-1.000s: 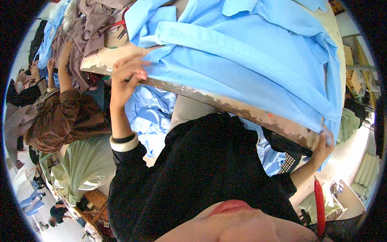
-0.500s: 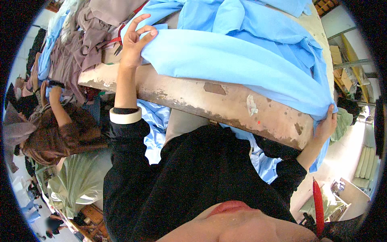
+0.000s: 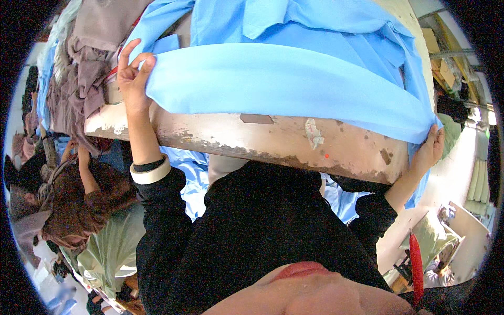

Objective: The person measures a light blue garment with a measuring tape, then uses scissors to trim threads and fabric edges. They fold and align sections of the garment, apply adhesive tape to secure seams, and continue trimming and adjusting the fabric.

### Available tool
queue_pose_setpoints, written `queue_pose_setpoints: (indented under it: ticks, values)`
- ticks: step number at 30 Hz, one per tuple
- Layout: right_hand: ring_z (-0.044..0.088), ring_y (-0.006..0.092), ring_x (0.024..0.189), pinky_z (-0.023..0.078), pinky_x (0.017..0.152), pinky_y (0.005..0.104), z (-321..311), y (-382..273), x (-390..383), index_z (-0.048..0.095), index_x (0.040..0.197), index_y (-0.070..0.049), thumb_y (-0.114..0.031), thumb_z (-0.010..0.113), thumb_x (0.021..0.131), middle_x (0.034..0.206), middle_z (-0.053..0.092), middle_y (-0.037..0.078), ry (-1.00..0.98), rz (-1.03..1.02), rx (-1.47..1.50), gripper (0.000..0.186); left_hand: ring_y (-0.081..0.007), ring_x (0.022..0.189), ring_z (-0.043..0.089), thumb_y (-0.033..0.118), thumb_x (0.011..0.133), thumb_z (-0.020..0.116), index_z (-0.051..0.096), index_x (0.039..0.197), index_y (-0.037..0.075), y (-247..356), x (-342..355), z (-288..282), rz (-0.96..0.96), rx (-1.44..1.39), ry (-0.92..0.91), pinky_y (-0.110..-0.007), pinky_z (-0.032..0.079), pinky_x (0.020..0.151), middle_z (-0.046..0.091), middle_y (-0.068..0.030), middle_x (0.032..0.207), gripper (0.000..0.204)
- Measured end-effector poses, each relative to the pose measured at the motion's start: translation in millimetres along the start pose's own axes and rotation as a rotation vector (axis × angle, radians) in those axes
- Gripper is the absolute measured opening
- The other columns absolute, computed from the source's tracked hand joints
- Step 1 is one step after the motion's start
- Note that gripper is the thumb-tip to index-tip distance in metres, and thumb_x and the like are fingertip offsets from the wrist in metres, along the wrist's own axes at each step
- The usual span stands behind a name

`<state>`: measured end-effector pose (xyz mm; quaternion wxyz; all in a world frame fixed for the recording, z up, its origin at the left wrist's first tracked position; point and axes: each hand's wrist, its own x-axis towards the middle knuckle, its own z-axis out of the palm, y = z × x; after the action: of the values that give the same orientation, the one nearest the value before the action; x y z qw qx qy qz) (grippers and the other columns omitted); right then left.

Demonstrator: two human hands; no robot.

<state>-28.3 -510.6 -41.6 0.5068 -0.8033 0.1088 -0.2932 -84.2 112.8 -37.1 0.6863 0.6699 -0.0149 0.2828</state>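
A strip of light blue fabric [image 3: 273, 79] is stretched across the near edge of the worn table [image 3: 210, 134]. My left hand [image 3: 135, 79] pinches its left end between thumb and fingers, with the other fingers raised. At the far end, my right hand [image 3: 431, 148] is closed on the fabric at the table's right corner, where a piece of blue cloth hangs down. Behind the strip lies more blue cloth [image 3: 336, 50], rumpled and folded in layers. Around my left wrist sits a cream ring [image 3: 152, 172] that looks like a tape roll.
Brownish-grey cloth [image 3: 86, 79] is heaped at the table's left. A co-worker in brown [image 3: 86, 202] is close by on the left, arms raised. Blue fabric [image 3: 189, 173] hangs below the table edge. At lower right, a red pointed stick [image 3: 416, 262] stands near my head.
My left hand has moved left and slightly down with its end of the strip, which now looks straighter and flatter. My right hand keeps its grip at the corner.
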Motion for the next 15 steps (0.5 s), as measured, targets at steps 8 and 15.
queue_pose_setpoints:
  ticks: [8, 15]
  values:
    - [0.057, 0.0148, 0.098, 0.044, 0.090, 0.0258, 3.2, -1.1, -0.7, 0.061, 0.120, 0.008, -0.023, 0.064, 0.095, 0.109, 0.066, 0.011, 0.086, -0.004, 0.038, 0.040, -0.0078, 0.079, 0.060, -0.001, 0.084, 0.072, 0.050, 0.132, 0.002, -5.9, 2.0, -11.6, -0.010, 0.001, 0.001, -0.021, 0.046, 0.075, 0.069, -0.0064, 0.089, 0.053]
    - [0.057, 0.0116, 0.096, 0.044, 0.087, 0.0223, 4.1, -4.6, -5.2, 0.059, 0.122, 0.009, -0.023, 0.067, 0.094, 0.107, 0.066, 0.009, 0.087, 0.054, 0.195, 0.043, -0.0098, 0.077, 0.060, 0.005, 0.084, 0.075, 0.047, 0.133, 0.001, -9.0, 5.0, -15.8, -0.046, 0.029, 0.055, -0.024, 0.048, 0.075, 0.067, -0.0043, 0.087, 0.057]
